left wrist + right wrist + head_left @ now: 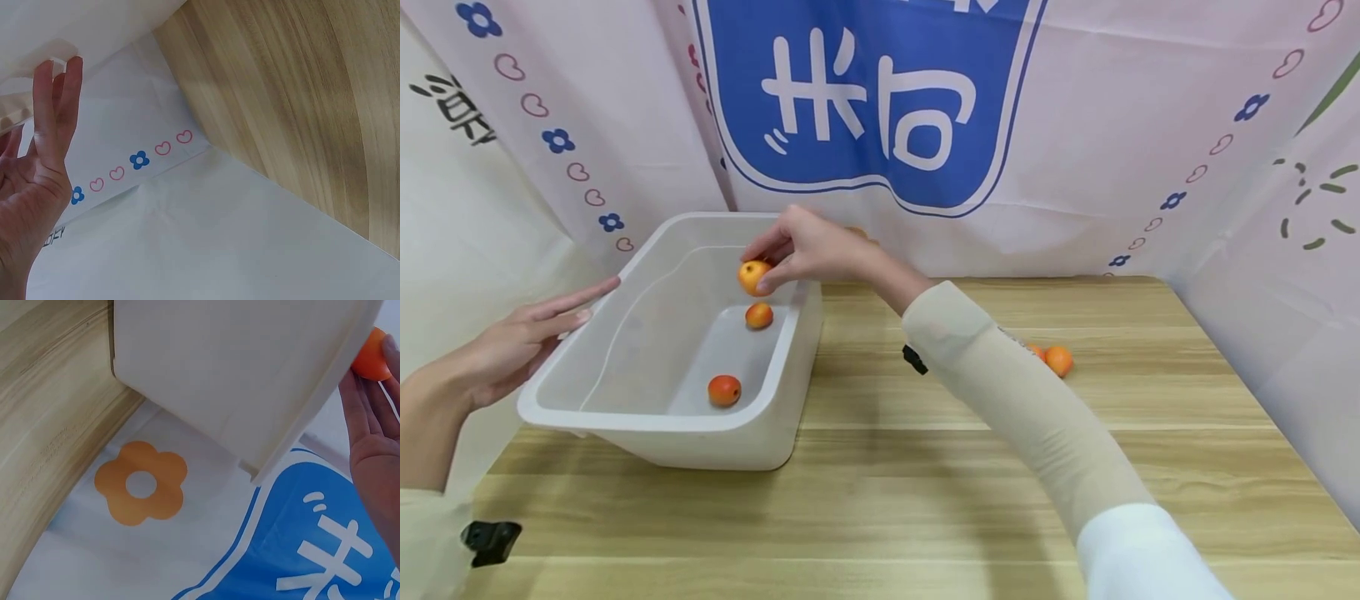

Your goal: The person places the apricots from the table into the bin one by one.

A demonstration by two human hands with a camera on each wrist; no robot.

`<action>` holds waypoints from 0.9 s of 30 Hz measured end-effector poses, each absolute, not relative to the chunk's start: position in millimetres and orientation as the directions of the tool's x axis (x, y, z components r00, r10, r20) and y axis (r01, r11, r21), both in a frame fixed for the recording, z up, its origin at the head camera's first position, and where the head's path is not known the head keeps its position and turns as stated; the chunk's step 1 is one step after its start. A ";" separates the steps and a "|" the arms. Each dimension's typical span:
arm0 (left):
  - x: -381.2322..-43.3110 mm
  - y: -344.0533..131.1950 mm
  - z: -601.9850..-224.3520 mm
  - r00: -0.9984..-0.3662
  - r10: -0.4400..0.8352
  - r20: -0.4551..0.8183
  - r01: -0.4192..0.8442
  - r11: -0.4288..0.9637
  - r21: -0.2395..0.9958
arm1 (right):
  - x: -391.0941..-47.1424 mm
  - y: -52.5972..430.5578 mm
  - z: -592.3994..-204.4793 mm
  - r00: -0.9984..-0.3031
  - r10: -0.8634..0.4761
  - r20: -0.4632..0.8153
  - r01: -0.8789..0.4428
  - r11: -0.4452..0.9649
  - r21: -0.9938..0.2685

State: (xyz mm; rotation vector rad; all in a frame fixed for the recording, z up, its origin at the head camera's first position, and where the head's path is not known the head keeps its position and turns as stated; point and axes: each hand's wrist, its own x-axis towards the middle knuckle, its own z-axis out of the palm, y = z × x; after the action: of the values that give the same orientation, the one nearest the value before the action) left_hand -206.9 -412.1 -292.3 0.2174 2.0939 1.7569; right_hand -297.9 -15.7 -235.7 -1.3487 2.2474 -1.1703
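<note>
My right hand (808,246) pinches a small round yellow-orange fruit (752,277), like an apricot, between thumb and fingers, over the inside of a white plastic bin (655,422). In the right wrist view the fruit (373,357) shows past the bin's rim. Inside the bin lie two more reddish-orange fruits, one (759,315) farther back and one (724,390) nearer the front. My left hand (512,346) rests at the bin's left rim. Its fingers (47,106) stretch out straight against the rim in the left wrist view.
Two orange fruits lie together on the wooden table (1150,467) to the right; the near one (1059,361) shows whole, the other (1037,352) is partly behind my right sleeve. A printed cloth (1097,167) hangs along the table's back edge, with white sheets at both sides.
</note>
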 end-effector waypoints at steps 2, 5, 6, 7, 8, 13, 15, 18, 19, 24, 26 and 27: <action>-206.7 -412.6 -291.6 -0.911 0.358 -0.203 -0.138 0.199 0.970 | -298.3 -21.7 -236.7 -0.530 -0.833 0.158 -0.613 0.248 -0.750; -206.1 -412.8 -290.7 -0.915 0.343 -0.211 -0.140 0.220 0.965 | -299.0 -30.7 -239.3 -0.538 -0.832 0.139 -0.613 0.273 -0.741; -205.9 -412.6 -290.3 -0.917 0.335 -0.216 -0.142 0.232 0.962 | -299.3 -33.7 -240.5 -0.534 -0.836 0.129 -0.616 0.280 -0.736; -205.6 -412.4 -290.0 -0.919 0.327 -0.221 -0.144 0.243 0.959 | -299.4 -36.6 -241.7 -0.530 -0.840 0.117 -0.617 0.287 -0.732; -205.5 -412.1 -289.7 -0.920 0.321 -0.225 -0.146 0.253 0.956 | -299.6 -39.3 -243.1 -0.523 -0.846 0.109 -0.622 0.291 -0.727; -205.7 -411.2 -289.0 -0.921 0.314 -0.229 -0.141 0.278 0.950 | -298.3 -50.2 -249.0 -0.496 -0.866 0.068 -0.653 0.321 -0.686; -205.9 -411.5 -289.2 -0.921 0.320 -0.223 -0.135 0.276 0.952 | -297.0 -54.2 -250.2 -0.497 -0.867 0.046 -0.659 0.342 -0.670; -206.3 -411.7 -289.7 -0.917 0.334 -0.217 -0.131 0.262 0.956 | -294.3 -61.1 -252.0 -0.493 -0.870 0.005 -0.662 0.371 -0.651; -206.4 -411.7 -289.7 -0.916 0.338 -0.215 -0.129 0.259 0.957 | -293.3 -63.7 -252.2 -0.490 -0.872 -0.009 -0.665 0.380 -0.643; -206.6 -411.7 -289.1 -0.917 0.327 -0.227 -0.143 0.263 0.954 | -288.4 -77.5 -252.1 -0.469 -0.882 -0.044 -0.701 0.402 -0.589; -206.7 -411.3 -288.8 -0.919 0.316 -0.238 -0.150 0.278 0.949 | -286.8 -82.4 -252.1 -0.463 -0.885 -0.045 -0.709 0.400 -0.581; -206.9 -410.9 -288.8 -0.919 0.313 -0.242 -0.153 0.282 0.947 | -286.1 -84.7 -252.5 -0.458 -0.888 -0.046 -0.709 0.396 -0.584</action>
State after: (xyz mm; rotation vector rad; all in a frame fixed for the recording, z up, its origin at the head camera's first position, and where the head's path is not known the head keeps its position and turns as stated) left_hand -206.9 -410.9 -288.8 0.1438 2.1762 1.6728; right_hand -286.1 -84.7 -252.5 -1.3832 2.3082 -0.7094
